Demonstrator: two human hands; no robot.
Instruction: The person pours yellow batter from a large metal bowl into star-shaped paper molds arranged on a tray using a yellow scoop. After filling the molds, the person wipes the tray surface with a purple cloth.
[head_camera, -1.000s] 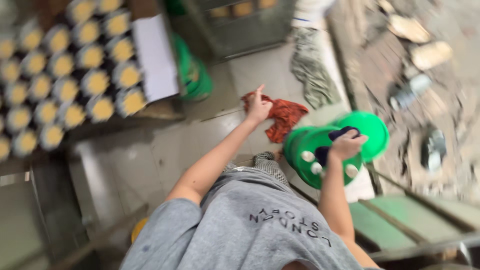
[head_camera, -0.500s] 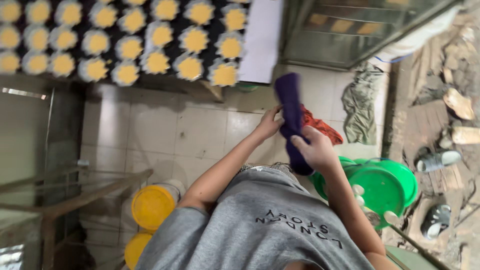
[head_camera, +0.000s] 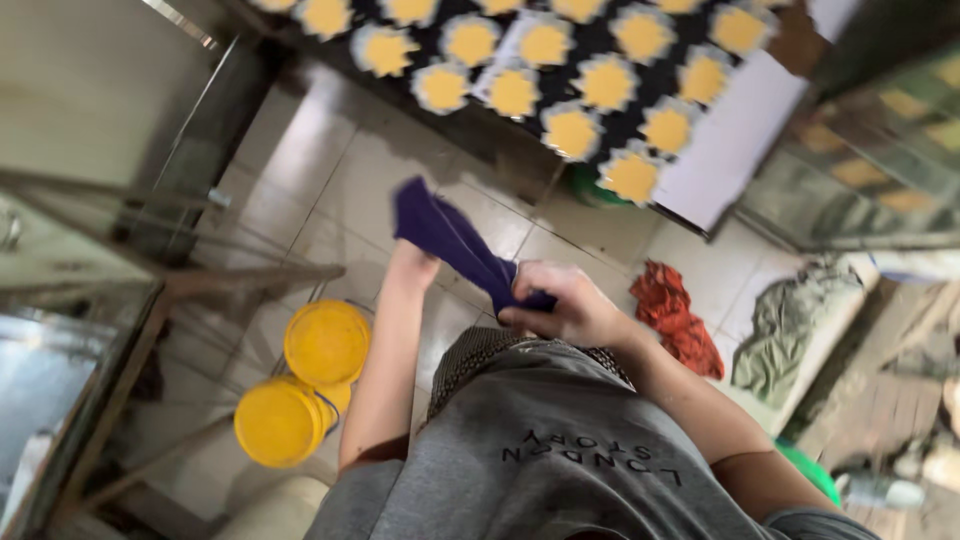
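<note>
Two hands hold one dark purple cloth (head_camera: 450, 238), stretched taut above the pale tiled floor (head_camera: 340, 180). Left hand (head_camera: 412, 268) grips its upper end at ten o'clock; right hand (head_camera: 560, 305) is closed around the lower end near the grey shirt (head_camera: 550, 450). Yellow round lids (head_camera: 300, 385) lie at eight o'clock, a red crumpled rag (head_camera: 675, 315) at three. Judging by this, the cloth is in hand but touches no surface yet.
</note>
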